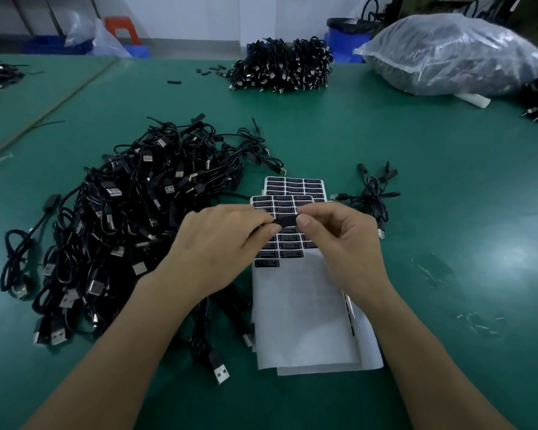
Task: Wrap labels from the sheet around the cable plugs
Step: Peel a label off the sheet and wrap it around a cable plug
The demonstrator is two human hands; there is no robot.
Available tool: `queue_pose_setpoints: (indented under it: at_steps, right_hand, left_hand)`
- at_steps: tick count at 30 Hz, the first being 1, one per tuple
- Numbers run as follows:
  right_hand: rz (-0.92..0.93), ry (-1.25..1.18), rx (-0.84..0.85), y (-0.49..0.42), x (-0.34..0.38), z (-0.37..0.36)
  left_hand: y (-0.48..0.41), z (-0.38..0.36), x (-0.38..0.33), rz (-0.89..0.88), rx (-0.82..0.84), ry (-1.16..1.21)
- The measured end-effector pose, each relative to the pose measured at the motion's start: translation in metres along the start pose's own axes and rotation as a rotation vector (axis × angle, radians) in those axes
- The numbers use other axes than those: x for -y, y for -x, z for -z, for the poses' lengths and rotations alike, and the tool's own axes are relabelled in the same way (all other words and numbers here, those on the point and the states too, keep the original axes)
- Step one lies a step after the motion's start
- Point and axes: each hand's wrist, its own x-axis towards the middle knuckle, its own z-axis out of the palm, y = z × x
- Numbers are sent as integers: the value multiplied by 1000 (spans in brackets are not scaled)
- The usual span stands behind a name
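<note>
Two hands meet just above the label sheet (302, 305), which lies flat on the green tabletop (448, 181) straight ahead of the person. The left hand (218, 240) has its fingers curled in, and their tips pinch the left end of a small black piece (284, 221). The right hand (339, 240) pinches the other end between thumb and forefinger, with its remaining fingers loosely bent behind. The black piece spans the short gap between the two sets of fingers, held level over the rows of black labels (292, 186) at the sheet's far end. I cannot tell whether it is a label alone or a label already laid on a plug. The sheet's near part is bare white backing, with more sheets tucked beneath it.

Left of the sheet sprawls a big heap of loose cables (131, 218), partly under the left forearm. A small cable bundle (370, 197) lies just right of the sheet. Farther back sit a neat stack of cables (283, 66) and a clear plastic bag (454, 54).
</note>
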Motion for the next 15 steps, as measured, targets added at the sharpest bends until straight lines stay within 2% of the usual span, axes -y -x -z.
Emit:
queue_pose_setpoints:
  at_steps: [9, 15]
  right_hand:
    - [-32, 79, 25, 1, 4, -3]
    - [-95, 437, -209, 0, 5, 11]
  left_hand:
    - [8, -17, 0, 95, -39, 321]
    - [11, -28, -13, 207, -141, 521]
